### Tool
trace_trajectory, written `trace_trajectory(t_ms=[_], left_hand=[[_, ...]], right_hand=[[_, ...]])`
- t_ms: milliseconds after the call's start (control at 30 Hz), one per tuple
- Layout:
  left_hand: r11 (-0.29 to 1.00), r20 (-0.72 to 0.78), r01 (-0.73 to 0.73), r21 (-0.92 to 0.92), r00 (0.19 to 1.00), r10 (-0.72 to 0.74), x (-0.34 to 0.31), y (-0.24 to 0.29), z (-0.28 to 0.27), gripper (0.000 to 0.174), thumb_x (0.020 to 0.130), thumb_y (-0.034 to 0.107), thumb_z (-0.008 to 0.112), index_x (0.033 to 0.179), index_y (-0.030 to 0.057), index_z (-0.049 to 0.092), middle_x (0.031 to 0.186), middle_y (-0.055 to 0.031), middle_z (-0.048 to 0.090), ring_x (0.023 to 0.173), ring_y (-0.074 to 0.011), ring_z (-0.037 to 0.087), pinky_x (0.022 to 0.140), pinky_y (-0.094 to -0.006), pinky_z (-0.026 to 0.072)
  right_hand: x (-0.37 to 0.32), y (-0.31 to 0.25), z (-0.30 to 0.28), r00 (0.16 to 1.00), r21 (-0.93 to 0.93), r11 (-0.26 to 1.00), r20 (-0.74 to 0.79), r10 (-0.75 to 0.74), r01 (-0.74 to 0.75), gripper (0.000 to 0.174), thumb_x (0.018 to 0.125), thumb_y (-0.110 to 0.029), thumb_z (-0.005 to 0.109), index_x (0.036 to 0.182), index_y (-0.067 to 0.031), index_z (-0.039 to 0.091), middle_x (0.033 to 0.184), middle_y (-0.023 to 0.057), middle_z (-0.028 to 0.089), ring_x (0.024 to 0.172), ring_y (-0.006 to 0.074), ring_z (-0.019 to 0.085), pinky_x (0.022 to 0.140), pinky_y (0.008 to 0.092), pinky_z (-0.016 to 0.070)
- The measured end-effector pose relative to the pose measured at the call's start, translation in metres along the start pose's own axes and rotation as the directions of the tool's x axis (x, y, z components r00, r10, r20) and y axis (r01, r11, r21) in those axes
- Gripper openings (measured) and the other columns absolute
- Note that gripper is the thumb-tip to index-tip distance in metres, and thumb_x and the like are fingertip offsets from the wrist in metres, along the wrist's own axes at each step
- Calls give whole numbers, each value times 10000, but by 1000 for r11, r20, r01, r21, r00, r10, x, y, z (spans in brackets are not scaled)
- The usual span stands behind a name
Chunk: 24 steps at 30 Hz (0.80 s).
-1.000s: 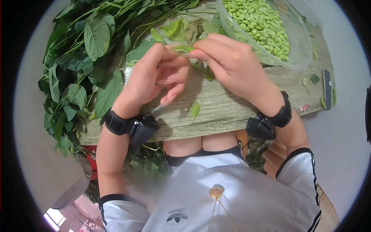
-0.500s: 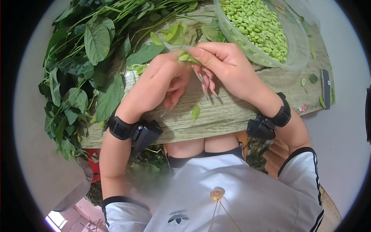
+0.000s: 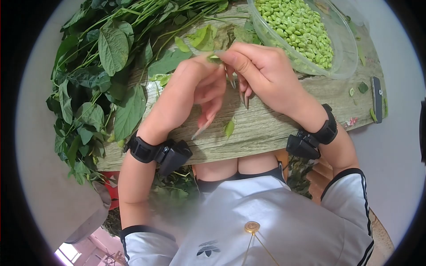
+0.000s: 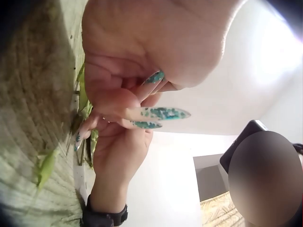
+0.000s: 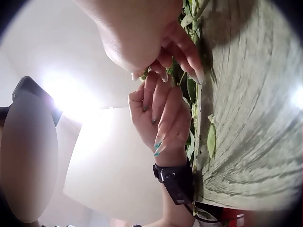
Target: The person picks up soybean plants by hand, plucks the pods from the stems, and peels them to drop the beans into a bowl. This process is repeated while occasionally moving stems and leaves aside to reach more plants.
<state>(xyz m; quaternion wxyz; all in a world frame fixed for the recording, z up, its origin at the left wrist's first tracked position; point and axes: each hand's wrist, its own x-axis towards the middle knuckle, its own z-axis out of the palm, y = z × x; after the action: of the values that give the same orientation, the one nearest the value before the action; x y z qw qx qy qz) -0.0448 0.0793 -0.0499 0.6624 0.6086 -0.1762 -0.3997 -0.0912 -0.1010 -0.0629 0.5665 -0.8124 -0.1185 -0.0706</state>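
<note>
A green bean pod is pinched between both hands above the wooden table, mostly covered by fingertips. My left hand holds it from the left with thumb and index finger, the other fingers hanging down. From the opposite side my right hand pinches the pod, its thumb on top and long nails pointing down. In the right wrist view a bit of green shows where the fingertips of both hands meet. A loose pod lies on the table just nearer to me.
Leafy bean stalks are heaped along the left side. At the back right, a clear plastic bowl holds many shelled green beans. A dark flat bar lies near the table's right edge. Loose leaves are strewn beyond my hands.
The pod has turned within the fingertips, and less of it shows now. My right fingers have swung downward below the thumb. The loose pod and the bowl stay where they were.
</note>
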Motion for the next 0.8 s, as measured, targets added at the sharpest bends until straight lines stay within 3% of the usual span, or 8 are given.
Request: trace_trajectory(t_ms=[133,267,433,533,633,700,800], left_hand=[[1000,-2,10,29,1000,-10,0,1,0,273,961,254,354,829,31,438,564,7,389,423,-124,478,363,-242,375],[998,-3,11,54,1000,-11,0,-1,0,259,954,247,372,856,23,457,562,16,369,414,-116,459,375,-239,370],[996,20,41,84,999,-42,-2,2,0,256,945,236,378,864,12,473,555,21,362,407,-113,449,384,-239,368],[995,15,38,95,999,-40,-1,2,3,253,939,224,375,837,12,468,549,21,364,402,-112,445,383,-241,363],[998,5,21,60,1000,-21,0,0,1,243,931,211,373,822,12,461,543,17,372,399,-112,443,384,-244,354],[986,27,-34,164,999,30,-1,1,-2,247,924,208,375,792,17,457,538,12,377,399,-114,446,392,-240,344],[987,53,-27,162,998,19,-1,-1,-6,260,919,205,380,752,19,451,535,1,386,397,-120,448,400,-236,337]], right_hand=[[-2,-5,-1,990,130,983,75,122,-131,344,1011,-239,489,810,6,623,585,67,564,436,124,554,420,276,418],[-4,-2,3,988,191,970,56,142,-150,396,1020,-268,478,756,7,585,561,35,545,431,97,546,403,255,413],[-3,-3,0,946,344,882,111,304,-323,466,1016,-332,477,708,7,566,544,30,536,445,97,574,413,220,457],[-2,-5,0,954,335,893,107,281,-301,487,1012,-352,478,690,5,554,537,38,535,451,104,587,415,220,475],[-3,-5,-5,931,373,856,206,301,-359,435,1020,-358,467,795,3,556,648,30,556,510,104,625,427,201,483],[-2,-7,-7,919,425,819,247,306,-387,438,1021,-356,466,797,7,561,647,33,559,507,108,627,423,203,485],[-2,-6,-7,906,469,779,284,312,-416,427,1021,-343,467,802,10,568,649,33,563,503,108,624,424,203,486]])
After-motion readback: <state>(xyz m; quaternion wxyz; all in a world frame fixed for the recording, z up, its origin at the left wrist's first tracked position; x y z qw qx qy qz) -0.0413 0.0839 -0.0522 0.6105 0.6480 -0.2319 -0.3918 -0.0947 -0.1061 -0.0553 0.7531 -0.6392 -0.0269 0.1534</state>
